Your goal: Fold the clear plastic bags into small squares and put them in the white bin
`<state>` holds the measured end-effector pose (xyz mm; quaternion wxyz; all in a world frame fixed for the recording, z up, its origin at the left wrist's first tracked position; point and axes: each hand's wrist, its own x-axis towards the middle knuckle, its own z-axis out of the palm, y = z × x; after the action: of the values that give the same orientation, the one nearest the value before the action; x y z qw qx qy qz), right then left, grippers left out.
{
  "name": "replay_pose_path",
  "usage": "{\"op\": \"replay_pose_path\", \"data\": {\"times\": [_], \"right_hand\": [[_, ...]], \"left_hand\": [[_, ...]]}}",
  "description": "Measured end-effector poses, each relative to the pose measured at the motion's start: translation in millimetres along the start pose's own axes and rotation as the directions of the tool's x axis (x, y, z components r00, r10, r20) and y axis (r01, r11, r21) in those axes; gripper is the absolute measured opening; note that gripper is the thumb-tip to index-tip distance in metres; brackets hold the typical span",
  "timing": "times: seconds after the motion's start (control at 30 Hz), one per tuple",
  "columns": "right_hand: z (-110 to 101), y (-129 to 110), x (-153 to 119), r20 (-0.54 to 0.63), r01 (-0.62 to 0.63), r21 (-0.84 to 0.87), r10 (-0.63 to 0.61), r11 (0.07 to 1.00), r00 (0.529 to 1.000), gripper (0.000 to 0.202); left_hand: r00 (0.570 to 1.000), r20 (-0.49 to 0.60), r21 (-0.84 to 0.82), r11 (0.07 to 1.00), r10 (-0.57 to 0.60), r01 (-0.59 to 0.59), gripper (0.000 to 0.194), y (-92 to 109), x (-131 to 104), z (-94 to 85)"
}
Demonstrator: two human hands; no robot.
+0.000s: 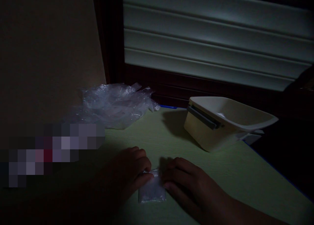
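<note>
A small, flat packet in clear plastic lies on the green tabletop, low in the middle of the dim head view. My left hand pinches its upper left edge between thumb and curled fingers. At the packet's right edge is my right hand, its fingers bent and pressed together, with the thumb tip near the plastic. What the right fingertips grip, if anything, is too dark to make out.
Crumpled clear plastic bags are heaped at the back left. A cream bin with a grey handle stands at the right edge of the table. Behind are white slats. A blurred, pixelated patch covers the left side.
</note>
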<state>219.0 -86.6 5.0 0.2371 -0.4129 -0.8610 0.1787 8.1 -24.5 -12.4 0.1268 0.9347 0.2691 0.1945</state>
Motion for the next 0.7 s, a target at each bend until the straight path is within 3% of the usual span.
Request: {"op": "replay_pose_path", "data": {"times": [0.23, 0.37, 0.43, 0.57, 0.7], "right_hand": [[1.1, -3.8, 2.5, 0.026, -0.086, 0.105, 0.083, 0.991, 0.996, 0.016], [5.8, -4.7, 3.0, -0.024, -0.114, 0.165, 0.12, 0.98, 0.992, 0.012], [7.4, -5.1, 2.8, -0.037, -0.126, 0.184, 0.135, 0.975, 0.99, 0.012], [8.9, -5.2, 1.3, -0.075, -0.111, 0.189, 0.127, 0.976, 0.989, 0.011], [9.6, -3.5, -1.0, -0.091, -0.197, 0.324, 0.237, 0.925, 0.967, 0.01]], "left_hand": [[0.993, 0.012, -0.129, 0.985, 0.115, -0.113, 0.012, 4.5, 4.6, -4.5], [0.991, 0.053, -0.119, 0.986, 0.124, -0.117, 0.011, 6.1, 4.8, -6.7], [0.995, 0.002, -0.114, 0.988, 0.103, -0.102, 0.01, 6.2, 2.6, -4.0], [0.977, -0.209, -0.188, 0.98, 0.031, -0.071, 0.01, 3.5, -3.0, 6.4], [0.977, -0.208, -0.339, 0.94, -0.038, -0.036, 0.012, -0.2, -1.2, 9.7]]}}
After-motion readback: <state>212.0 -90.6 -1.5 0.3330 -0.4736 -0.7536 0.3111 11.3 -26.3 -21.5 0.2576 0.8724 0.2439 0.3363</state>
